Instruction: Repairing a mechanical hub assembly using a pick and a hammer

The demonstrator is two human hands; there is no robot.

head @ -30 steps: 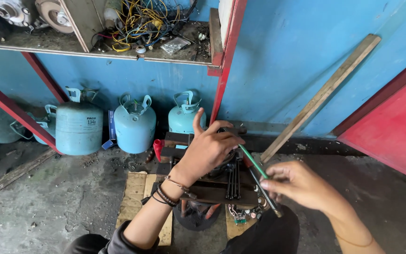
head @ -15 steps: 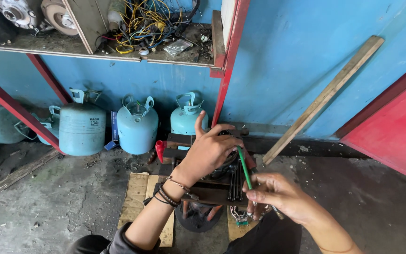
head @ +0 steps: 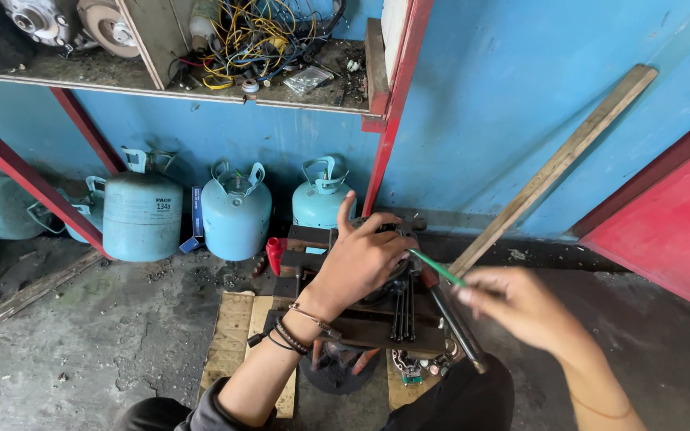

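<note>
Fingers [head: 473, 294] pinch thin green tool [head: 437, 268], slanted.

We see a blue wall [head: 489, 104], a grey dirty floor [head: 81, 351], a messy shelf [head: 201, 88] with wires [head: 257, 32], and pale blue gas tanks [head: 233, 211] below.

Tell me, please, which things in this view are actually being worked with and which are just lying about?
In hand:
- left hand resting on the dark metal assembly
- right hand with a grip on the green-handled tool
- wooden board underneath

Lying about:
- blue gas cylinders
- tangled wires on the shelf
- leaning wooden plank
</note>
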